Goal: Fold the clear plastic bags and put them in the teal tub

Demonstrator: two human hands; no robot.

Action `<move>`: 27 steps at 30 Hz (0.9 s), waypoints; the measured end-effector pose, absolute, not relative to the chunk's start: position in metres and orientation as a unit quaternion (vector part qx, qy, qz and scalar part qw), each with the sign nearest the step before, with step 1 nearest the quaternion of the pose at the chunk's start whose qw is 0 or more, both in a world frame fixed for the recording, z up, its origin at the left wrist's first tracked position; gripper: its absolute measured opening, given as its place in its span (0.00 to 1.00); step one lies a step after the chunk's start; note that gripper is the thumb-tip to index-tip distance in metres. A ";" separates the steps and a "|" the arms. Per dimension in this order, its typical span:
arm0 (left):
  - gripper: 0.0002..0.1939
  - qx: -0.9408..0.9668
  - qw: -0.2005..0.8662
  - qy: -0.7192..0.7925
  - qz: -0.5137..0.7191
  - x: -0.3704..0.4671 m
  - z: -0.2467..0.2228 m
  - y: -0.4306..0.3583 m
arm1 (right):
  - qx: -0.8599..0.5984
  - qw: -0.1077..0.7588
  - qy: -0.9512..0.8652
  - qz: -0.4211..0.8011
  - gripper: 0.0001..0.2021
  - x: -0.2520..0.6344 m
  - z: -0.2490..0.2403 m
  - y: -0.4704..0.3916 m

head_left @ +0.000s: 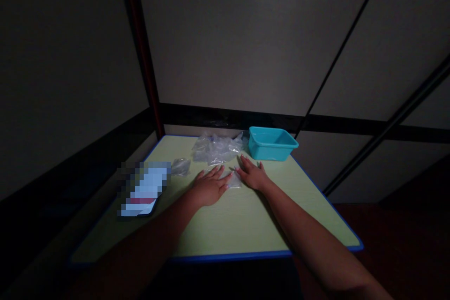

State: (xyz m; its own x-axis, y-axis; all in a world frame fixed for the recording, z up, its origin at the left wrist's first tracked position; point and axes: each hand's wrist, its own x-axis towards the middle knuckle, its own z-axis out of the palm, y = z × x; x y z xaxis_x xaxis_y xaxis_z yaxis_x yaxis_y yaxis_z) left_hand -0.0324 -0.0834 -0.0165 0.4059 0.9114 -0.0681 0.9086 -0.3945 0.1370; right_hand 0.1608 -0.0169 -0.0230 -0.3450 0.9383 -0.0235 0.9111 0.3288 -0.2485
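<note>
Both the left hand (pixel 209 189) and the right hand (pixel 254 176) lie palm-down, fingers spread, slightly apart. Between them on the desk (pixel 242 225) is a small clear bag (pixel 234 180); they seem to touch its edges, though dim light blurs this. Crumpled plastic (pixel 218 147) lies beyond, beside a turquoise bin (pixel 270 152); another small packet (pixel 181 167) lies near a phone (pixel 149 186) leftward.

It's dim in here, a faint glow high on the grey wall (pixel 228 56) beyond the counter's (pixel 211 229) far edge. A black band (pixel 281 121) crosses it; a dark red post (pixel 145 56) rises near the far left corner, reddish floor (pixel 390 239) past the right edge.
</note>
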 end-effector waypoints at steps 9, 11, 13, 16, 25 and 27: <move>0.29 0.835 0.076 0.544 0.013 -0.034 -0.021 -0.084 | -0.553 0.068 -0.822 0.120 0.32 0.163 -0.026 -0.013; 0.30 0.836 0.078 0.544 0.013 -0.034 -0.021 -0.084 | -0.532 0.059 -0.834 0.132 0.35 0.168 -0.024 -0.014; 0.31 0.835 0.082 0.545 0.011 -0.035 -0.021 -0.083 | -0.509 0.038 -0.848 0.143 0.42 0.173 -0.021 -0.014; 0.32 0.834 0.085 0.544 0.007 -0.036 -0.022 -0.082 | -0.494 0.013 -0.854 0.163 0.49 0.180 -0.014 -0.016; 0.34 0.837 0.077 0.541 -0.021 -0.036 -0.019 -0.083 | -0.520 0.061 -0.831 0.189 0.43 0.177 -0.010 -0.023; 0.38 0.834 0.075 0.547 -0.021 -0.036 -0.020 -0.082 | -0.529 0.079 -0.827 0.175 0.40 0.168 -0.012 -0.026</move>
